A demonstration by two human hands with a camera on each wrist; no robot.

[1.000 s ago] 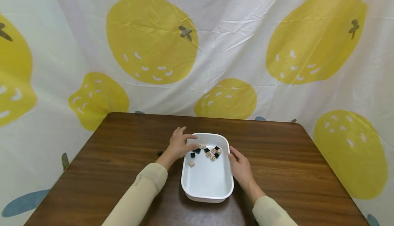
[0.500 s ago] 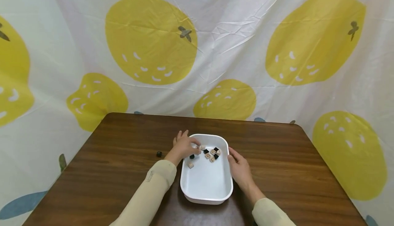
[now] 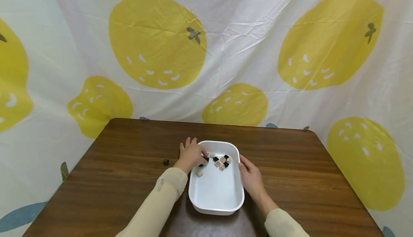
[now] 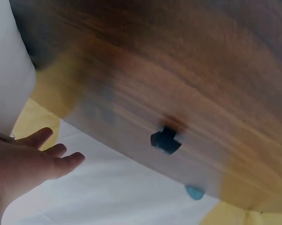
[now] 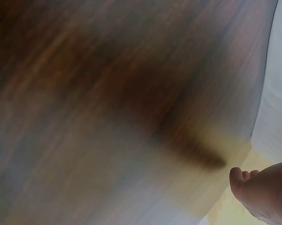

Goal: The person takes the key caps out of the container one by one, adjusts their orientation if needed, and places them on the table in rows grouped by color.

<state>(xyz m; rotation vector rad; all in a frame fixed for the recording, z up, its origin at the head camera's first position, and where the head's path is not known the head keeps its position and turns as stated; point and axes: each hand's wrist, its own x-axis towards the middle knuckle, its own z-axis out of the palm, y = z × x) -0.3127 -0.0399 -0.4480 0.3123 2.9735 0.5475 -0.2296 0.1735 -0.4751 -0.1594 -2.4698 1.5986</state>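
Observation:
A white rectangular tray (image 3: 216, 190) stands on the table, holding several small black and light wooden cubes toward its far end. My left hand (image 3: 190, 155) reaches over the tray's left rim, thumb and index finger pinching a black cube (image 3: 206, 160); its other fingers stick out beyond the rim. Near that hand lie a light cube (image 3: 199, 173) and, farther right, a mixed cluster of cubes with printed faces (image 3: 222, 167). My right hand (image 3: 252, 176) holds the tray's right side, its thumb at the rim and the other fingers partly hidden.
A dark wooden table (image 3: 306, 179) carries everything. One black cube (image 3: 166, 161) lies on it left of the tray, also seen as a dark shape (image 4: 166, 140) in the left wrist view. A white cloth with lemon prints (image 3: 238, 57) hangs behind the table's far edge.
My left hand has moved right and down into the tray, its thumb and index finger closing on a black cube. The right hand has stayed at the tray's right side.

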